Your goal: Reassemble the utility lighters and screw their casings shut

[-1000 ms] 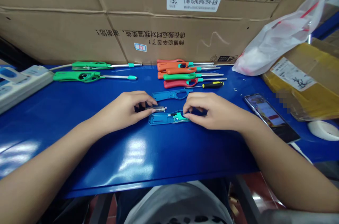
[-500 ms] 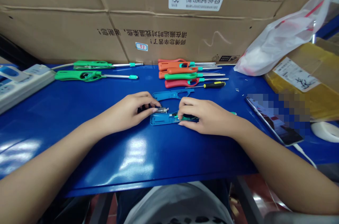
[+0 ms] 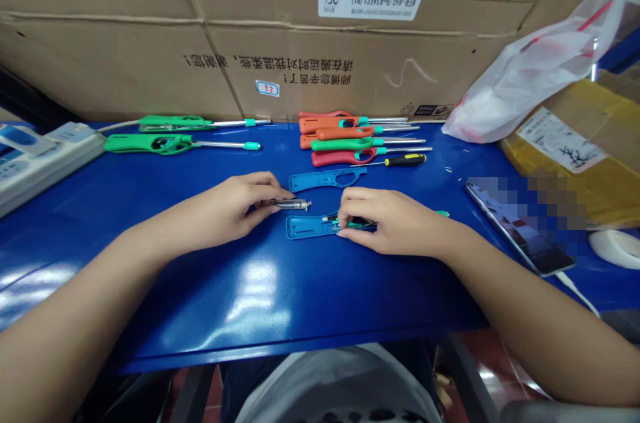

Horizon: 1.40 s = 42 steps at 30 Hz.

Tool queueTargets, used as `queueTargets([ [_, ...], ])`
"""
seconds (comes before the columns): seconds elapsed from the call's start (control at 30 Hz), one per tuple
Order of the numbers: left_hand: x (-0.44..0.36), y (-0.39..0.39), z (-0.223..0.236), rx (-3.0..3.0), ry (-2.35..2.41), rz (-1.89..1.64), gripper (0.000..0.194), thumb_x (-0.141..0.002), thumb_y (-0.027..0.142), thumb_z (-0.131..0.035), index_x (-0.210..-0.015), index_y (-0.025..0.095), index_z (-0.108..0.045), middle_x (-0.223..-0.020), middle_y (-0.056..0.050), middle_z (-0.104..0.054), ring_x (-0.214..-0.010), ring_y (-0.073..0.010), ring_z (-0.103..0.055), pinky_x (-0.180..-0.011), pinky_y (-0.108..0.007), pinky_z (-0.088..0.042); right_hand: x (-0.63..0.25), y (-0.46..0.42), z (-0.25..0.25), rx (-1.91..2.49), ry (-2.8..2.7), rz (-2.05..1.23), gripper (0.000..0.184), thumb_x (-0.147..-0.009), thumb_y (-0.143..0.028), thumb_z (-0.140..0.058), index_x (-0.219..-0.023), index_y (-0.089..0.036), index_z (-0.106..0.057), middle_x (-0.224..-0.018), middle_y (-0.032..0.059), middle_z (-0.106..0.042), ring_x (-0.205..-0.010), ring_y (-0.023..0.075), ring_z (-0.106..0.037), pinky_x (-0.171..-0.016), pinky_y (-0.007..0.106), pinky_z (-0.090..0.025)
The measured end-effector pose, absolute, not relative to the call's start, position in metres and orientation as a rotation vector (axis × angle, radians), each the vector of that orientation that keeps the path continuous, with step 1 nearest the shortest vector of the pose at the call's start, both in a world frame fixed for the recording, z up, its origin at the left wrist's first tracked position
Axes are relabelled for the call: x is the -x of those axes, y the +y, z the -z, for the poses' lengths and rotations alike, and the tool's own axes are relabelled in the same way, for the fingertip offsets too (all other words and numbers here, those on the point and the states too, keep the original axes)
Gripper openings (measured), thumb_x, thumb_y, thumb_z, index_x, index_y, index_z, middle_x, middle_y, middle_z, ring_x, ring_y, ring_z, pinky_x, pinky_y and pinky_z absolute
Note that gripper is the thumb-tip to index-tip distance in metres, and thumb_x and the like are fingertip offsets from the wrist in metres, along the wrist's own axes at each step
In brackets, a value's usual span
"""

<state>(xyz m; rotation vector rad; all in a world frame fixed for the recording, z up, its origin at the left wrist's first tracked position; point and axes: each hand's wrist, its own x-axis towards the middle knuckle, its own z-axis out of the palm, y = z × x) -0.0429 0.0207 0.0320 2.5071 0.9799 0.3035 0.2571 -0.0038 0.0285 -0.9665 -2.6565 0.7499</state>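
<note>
My left hand [image 3: 245,206] pinches a small see-through lighter fuel tank [image 3: 295,204] with a metal valve end, held just above the table. Below and to its right lies an open blue lighter shell half [image 3: 307,227], its hollow side up. My right hand [image 3: 385,216] is closed over the right part of that half, fingertips at the small green and metal inner parts [image 3: 336,224]; the trigger area is hidden under it. A green tip [image 3: 443,214] shows beyond the hand. Behind lies the other blue shell half [image 3: 320,180], apart from both hands.
Several long-neck lighters in orange, green and red [image 3: 345,143] lie at the back beside a screwdriver [image 3: 405,160]. Green lighters [image 3: 150,143] lie left near a power strip [image 3: 47,160]. A phone [image 3: 520,230], plastic bag [image 3: 540,70] and taped box [image 3: 565,150] are right; a cardboard box [image 3: 150,70] stands behind.
My left hand has drawn the fuel tank slightly up and left, away from the lower shell half. My right hand has shifted left over that half, covering more of its inner parts.
</note>
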Motion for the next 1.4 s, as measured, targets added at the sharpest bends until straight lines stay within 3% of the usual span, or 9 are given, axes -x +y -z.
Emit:
queueTargets([
  [0.2,0.042,0.017,-0.043,-2.418,0.948,-0.393,0.034,-0.103,0.035,-0.048,-0.126,0.023,-0.071,-0.115,-0.008,-0.067,-0.102,-0.02,-0.065,-0.094,-0.03,-0.052,-0.256,-0.005,-0.03,0.968,-2.595,-0.794,0.007,-0.096,-0.022,-0.06,-0.094,-0.021,-0.067,-0.104,0.0026,-0.068,-0.09,0.0156,-0.064,-0.077,0.029,-0.045],
  [0.37,0.03,0.006,-0.045,-2.09,0.944,-0.364,0.039,-0.105,0.04,-0.042,-0.122,0.02,-0.071,-0.079,-0.002,-0.064,-0.073,-0.0154,-0.061,-0.072,-0.026,-0.052,-0.256,-0.006,-0.033,0.961,-2.547,-0.887,0.007,-0.094,-0.02,-0.062,-0.094,-0.02,-0.069,-0.101,0.002,-0.067,-0.082,0.0127,-0.059,-0.071,0.027,-0.043],
  [0.6,0.017,-0.001,-0.038,-1.913,1.059,-0.416,0.039,-0.099,0.048,-0.051,-0.112,0.019,-0.075,-0.065,0.001,-0.06,-0.06,-0.013,-0.055,-0.057,-0.023,-0.047,-0.256,-0.004,-0.032,0.998,-2.431,-1.05,0.012,-0.09,-0.012,-0.062,-0.092,-0.019,-0.071,-0.094,0.0009,-0.067,-0.069,0.009,-0.054,-0.063,0.024,-0.042],
  [0.77,0.01,-0.004,-0.037,-1.744,1.042,-0.469,0.029,-0.093,0.04,-0.063,-0.105,0.018,-0.078,-0.069,0.0,-0.069,-0.062,-0.0114,-0.061,-0.061,-0.021,-0.051,-0.257,-0.004,-0.032,1.05,-2.376,-1.133,0.014,-0.089,-0.011,-0.062,-0.092,-0.018,-0.072,-0.092,0.0006,-0.07,-0.071,0.0092,-0.058,-0.062,0.022,-0.044],
  [1.03,0.007,-0.005,-0.034,-1.61,1.057,-0.518,0.026,-0.09,0.033,-0.068,-0.107,0.017,-0.08,-0.069,0.0,-0.073,-0.065,-0.0106,-0.065,-0.067,-0.019,-0.053,-0.257,-0.002,-0.028,1.188,-2.171,-1.346,0.01,-0.089,-0.025,-0.07,-0.098,-0.02,-0.07,-0.07,-0.0038,-0.066,-0.059,0.0089,-0.061,-0.056,0.021,-0.047],
  [1.2,0.007,-0.004,-0.03,-1.61,1.076,-0.528,0.026,-0.089,0.036,-0.069,-0.105,0.018,-0.08,-0.069,0.0,-0.073,-0.065,-0.0108,-0.064,-0.066,-0.02,-0.053,-0.256,-0.003,-0.029,1.186,-2.148,-1.342,0.006,-0.09,-0.025,-0.069,-0.092,-0.019,-0.069,-0.068,-0.0037,-0.065,-0.058,0.0087,-0.062,-0.056,0.021,-0.047],
  [1.4,0.008,-0.005,-0.028,-1.601,1.07,-0.529,0.027,-0.089,0.038,-0.069,-0.105,0.018,-0.08,-0.073,-0.001,-0.074,-0.065,-0.0114,-0.064,-0.066,-0.021,-0.053,-0.256,-0.002,-0.028,1.132,-2.24,-1.244,0.013,-0.094,-0.028,-0.066,-0.092,-0.019,-0.075,-0.074,-0.0013,-0.068,-0.062,0.0091,-0.06,-0.058,0.023,-0.044],
])
